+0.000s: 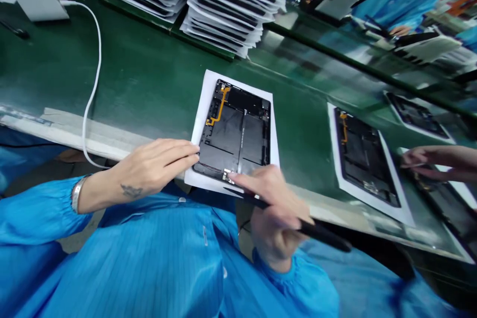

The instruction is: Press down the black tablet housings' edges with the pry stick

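A black tablet housing (238, 134) with an orange flex cable (222, 104) lies on a white sheet (200, 109) in front of me. My left hand (154, 161) lies flat, fingers stretched out, its fingertips against the housing's lower left edge. My right hand (278, 208) is closed around a slim black tool (324, 236). The tool tapers toward the tablet's near edge; motion blur hides its exact kind. With its index finger, that hand presses on a small silvery part (226, 175) at the housing's near edge.
Tall stacks of sheet-separated dark panels (231, 5) stand at the back. A white cable (100, 54) hangs over the table edge at left. To the right lie another tablet housing (365, 156) on a sheet and a co-worker's hand (421, 159) over a further one.
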The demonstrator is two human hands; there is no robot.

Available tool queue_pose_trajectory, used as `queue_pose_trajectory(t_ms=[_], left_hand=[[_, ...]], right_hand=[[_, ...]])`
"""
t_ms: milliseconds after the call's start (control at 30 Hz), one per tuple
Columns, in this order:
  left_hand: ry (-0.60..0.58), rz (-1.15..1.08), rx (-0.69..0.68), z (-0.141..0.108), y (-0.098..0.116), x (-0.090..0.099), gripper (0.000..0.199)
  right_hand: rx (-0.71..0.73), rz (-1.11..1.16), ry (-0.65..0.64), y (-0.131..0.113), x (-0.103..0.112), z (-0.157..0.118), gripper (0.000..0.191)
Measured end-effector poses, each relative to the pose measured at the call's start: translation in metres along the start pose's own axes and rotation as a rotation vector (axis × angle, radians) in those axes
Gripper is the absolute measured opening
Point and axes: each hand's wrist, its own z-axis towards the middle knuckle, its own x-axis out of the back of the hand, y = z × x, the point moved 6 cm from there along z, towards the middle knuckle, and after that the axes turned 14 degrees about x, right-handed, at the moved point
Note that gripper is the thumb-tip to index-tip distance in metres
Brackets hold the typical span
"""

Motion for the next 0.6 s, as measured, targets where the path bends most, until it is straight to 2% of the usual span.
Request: queue_pose_trajectory(t_ms=[100, 200, 400, 600], left_hand=[[-0.016, -0.008, -0.034, 0.002, 0.004, -0.003, 0.029], [-0.030, 0.001, -0.039, 0.002, 0.005, -0.006, 0.029], [-0.027, -0.008, -0.022, 0.002, 0.005, -0.007, 0.030], [-0.034, -0.007, -0.004, 0.001, 0.003, -0.007, 0.032]], right_hand=[[0.057, 0.055, 0.194, -0.002, -0.006, -0.006, 0.033], [0.143, -0.028, 0.177, -0.007, -0.018, -0.011, 0.023], [0.159, -0.094, 0.092, -0.007, -0.028, -0.016, 0.032], [0.063, -0.194, 0.149, -0.004, -0.022, -0.022, 0.041]])
